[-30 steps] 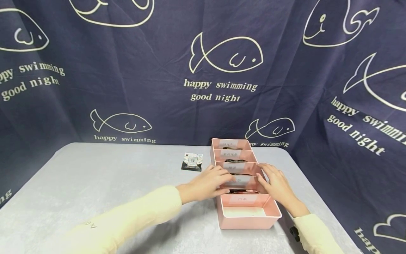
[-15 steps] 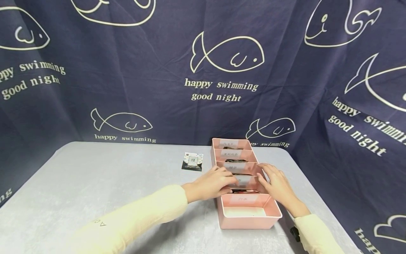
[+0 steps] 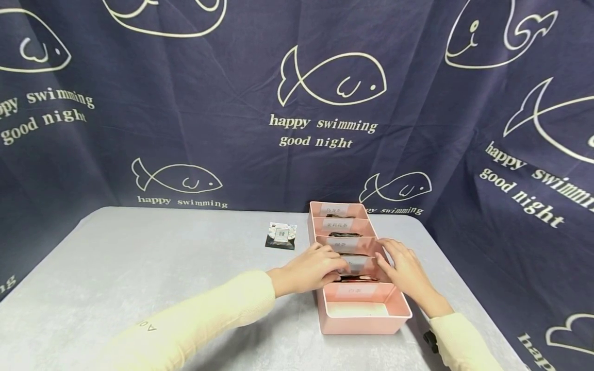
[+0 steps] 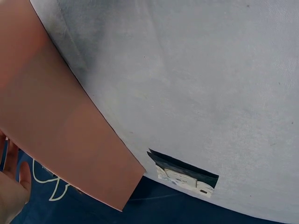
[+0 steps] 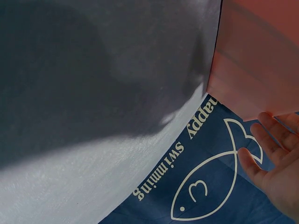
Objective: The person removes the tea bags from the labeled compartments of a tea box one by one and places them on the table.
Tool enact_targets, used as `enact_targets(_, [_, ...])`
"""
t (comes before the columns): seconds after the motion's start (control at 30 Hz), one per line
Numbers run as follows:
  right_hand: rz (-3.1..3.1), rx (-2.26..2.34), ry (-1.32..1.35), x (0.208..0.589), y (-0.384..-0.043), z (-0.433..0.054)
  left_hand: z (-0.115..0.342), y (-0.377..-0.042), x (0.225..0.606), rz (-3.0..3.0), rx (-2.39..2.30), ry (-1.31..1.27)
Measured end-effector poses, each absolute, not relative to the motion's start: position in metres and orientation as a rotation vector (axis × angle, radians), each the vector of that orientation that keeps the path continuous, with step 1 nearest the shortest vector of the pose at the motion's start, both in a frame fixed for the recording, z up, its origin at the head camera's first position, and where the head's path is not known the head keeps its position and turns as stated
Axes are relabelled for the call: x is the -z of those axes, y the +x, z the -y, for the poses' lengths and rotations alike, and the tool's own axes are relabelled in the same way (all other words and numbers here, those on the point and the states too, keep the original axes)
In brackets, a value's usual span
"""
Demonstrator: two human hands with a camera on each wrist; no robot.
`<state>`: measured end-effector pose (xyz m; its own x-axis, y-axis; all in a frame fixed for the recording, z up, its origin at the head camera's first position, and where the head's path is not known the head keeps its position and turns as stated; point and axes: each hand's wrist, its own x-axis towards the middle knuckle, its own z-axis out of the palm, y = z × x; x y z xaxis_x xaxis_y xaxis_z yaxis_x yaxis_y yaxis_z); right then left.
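Where pink box (image 3: 362, 325) holds packets (image 3: 359, 279), left hand (image 3: 308, 269) partly inside, grip unclear, right hand (image 3: 408, 270) relaxed against it.

Note pale grey desk (image 3: 162, 242) with rounded far corners. Locate pink divided box (image 3: 362, 325) standing on its right half; find black-and-white sachet (image 3: 281, 236) lying near the box's left side.

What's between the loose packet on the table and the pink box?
Only bare grey tabletop separates the loose packet from the pink box; the head view shows it.
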<state>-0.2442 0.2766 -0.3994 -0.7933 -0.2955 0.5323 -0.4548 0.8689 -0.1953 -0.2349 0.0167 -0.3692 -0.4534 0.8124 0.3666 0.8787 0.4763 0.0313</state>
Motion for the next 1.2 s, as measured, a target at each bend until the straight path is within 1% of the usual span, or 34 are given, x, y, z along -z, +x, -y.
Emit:
enact_targets(0.47, [2.536, -0.44, 0.555, 0.399, -0.244, -0.276, -0.019, -0.236, 0.375, 2.442, 0.416, -1.366])
enact_targets(1.2, [2.522, -0.449, 0.546, 0.4, -0.244, -0.276, -0.028, -0.234, 0.381, 2.461, 0.546, -1.011])
